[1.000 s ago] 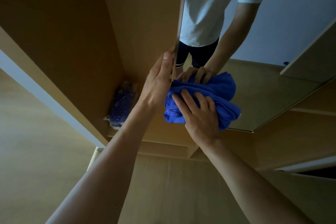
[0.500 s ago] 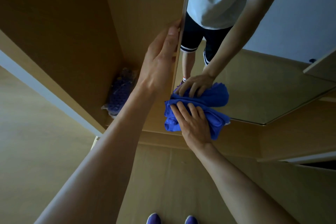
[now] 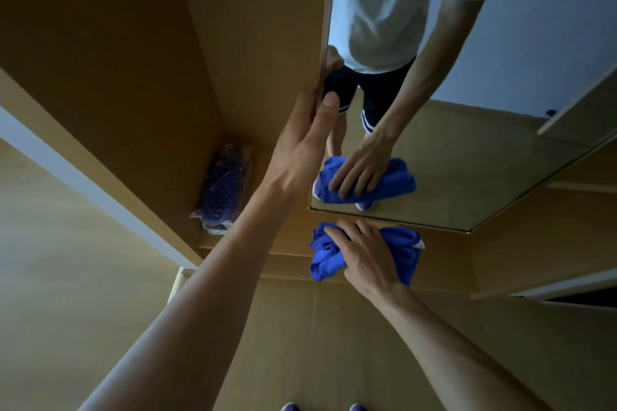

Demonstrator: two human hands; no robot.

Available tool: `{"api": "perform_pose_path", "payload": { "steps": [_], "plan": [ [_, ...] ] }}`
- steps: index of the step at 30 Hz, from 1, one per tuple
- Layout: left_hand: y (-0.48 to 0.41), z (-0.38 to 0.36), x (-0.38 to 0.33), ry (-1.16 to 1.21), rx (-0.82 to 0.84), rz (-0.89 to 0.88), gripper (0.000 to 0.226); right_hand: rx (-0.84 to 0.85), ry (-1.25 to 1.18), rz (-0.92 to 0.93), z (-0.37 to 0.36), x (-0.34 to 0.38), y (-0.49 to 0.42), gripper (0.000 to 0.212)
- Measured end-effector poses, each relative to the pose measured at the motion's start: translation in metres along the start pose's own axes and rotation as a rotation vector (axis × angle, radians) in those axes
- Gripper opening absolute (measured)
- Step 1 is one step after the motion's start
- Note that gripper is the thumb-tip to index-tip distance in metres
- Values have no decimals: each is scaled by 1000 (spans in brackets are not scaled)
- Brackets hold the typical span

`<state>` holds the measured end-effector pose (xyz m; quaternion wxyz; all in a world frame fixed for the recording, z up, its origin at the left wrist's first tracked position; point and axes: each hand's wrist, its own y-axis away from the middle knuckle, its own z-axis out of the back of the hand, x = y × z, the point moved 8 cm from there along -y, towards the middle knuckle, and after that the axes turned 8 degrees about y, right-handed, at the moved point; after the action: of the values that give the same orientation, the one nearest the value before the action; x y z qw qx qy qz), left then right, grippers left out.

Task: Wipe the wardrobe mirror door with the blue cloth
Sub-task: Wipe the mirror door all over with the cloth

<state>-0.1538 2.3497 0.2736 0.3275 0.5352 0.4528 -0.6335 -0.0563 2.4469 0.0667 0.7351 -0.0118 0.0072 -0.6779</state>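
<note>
**The cloth (image 3: pixel 325 260) was held on the door (image 3: pixel 467 257), just under the mirror (image 3: pixel 484 150).**

The cloth was bunched and gripped by the right grip (image 3: pixel 367 257), with fingers curved over it and the thumb hidden. The door's free edge was clasped by the left grip (image 3: pixel 309 140), with the thumb laid on the glass side and the fingers hidden behind the edge. The mirror's top and right side were cut off by the frame. Its lower edge was seen just above the right fingertips, with open glass up and to the right. A bag (image 3: pixel 227 190) in the wardrobe corner was too dim for its contents to be made out. Only the tips of the shoes (image 3: pixel 289 406) were shown.
</note>
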Motion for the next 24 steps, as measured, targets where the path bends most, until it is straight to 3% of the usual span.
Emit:
{"api": "perform_pose_path", "payload": {
  "steps": [5, 10, 18, 24],
  "plan": [
    [7, -6, -28, 32, -25, -30, 37, -98, 0, -6, 68, -8, 18, 80],
    [0, -16, -97, -17, 28, -280, 43, -210, 45, 14, 165, -24, 29, 82],
    [-5, -9, -174, -65, -9, -329, 46, -386, 114, 50, 307, -25, 50, 97],
    [-23, -12, -252, -104, -40, -364, 40, -658, 238, 76, 433, -40, 59, 85]
  ]
}}
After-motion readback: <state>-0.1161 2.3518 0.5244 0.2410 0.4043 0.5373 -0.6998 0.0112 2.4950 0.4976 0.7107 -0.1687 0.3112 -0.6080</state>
